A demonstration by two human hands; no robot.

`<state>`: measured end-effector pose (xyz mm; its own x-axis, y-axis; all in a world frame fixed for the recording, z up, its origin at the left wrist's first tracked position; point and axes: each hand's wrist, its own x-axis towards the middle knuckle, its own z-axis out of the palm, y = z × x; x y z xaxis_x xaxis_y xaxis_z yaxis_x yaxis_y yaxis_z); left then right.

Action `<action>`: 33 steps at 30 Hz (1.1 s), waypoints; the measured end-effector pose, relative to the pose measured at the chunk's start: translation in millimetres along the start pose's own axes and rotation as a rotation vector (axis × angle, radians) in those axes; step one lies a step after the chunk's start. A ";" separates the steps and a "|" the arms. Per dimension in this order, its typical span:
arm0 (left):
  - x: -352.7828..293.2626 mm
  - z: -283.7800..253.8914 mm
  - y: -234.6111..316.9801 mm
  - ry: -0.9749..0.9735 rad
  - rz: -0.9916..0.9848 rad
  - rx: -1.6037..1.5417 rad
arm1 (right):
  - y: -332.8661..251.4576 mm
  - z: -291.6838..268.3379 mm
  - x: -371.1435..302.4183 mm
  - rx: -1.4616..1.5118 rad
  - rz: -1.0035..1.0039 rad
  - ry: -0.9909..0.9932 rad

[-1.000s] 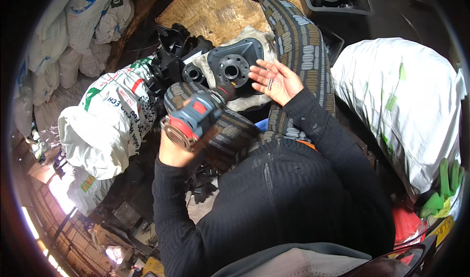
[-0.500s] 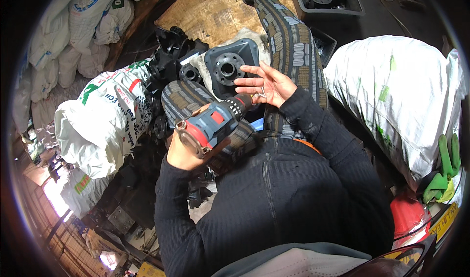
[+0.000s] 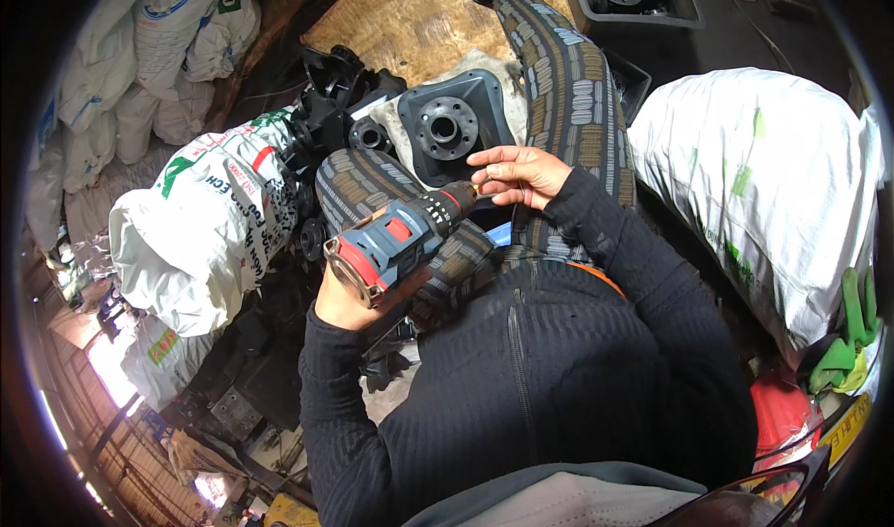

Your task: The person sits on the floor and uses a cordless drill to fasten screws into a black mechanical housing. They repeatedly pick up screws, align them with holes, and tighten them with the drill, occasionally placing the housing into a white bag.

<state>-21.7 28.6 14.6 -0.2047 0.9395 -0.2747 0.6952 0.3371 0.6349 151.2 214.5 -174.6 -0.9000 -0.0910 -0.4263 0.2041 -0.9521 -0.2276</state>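
My left hand [image 3: 346, 302] is wrapped around the handle of a blue-grey and red cordless drill [image 3: 396, 238], whose chuck points up to the right. At the chuck's tip is my right hand [image 3: 531, 175], palm turned up, with thumb and fingertips drawn together. Whatever lies between those fingertips is too small to make out. Just beyond the hands, a dark metal flanged housing [image 3: 443, 128] with a round hub and a ring of holes rests on a pale cloth [image 3: 402, 122] between my legs.
Black metal parts [image 3: 335, 89] pile up left of the housing, with a smaller ringed part [image 3: 369, 136] beside it. White sacks [image 3: 745, 164] stand at right and left. A grey bin [image 3: 684, 15] of round parts sits at the far right. Green gloves [image 3: 843, 341] hang at the right.
My right hand's fingers, spread before, have drawn together near the drill's tip. The drill stays in my left hand, and the whole view has shifted slightly.
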 end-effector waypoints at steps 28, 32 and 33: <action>46.4 -18.0 -36.9 -0.048 -0.314 0.009 | 5.0 -30.7 93.5 -0.363 -0.342 0.575; 62.6 -27.3 -35.0 -0.154 -0.353 0.031 | 7.6 -28.8 91.6 -0.346 -0.331 0.578; 65.0 -28.7 -35.7 -0.200 -0.357 0.047 | 7.6 -26.8 90.7 -0.335 -0.336 0.579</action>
<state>-79.6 79.4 -5.3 -0.3041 0.7319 -0.6098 0.6363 0.6325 0.4417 81.5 206.8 -238.5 -0.6068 0.4456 -0.6582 0.1437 -0.7530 -0.6422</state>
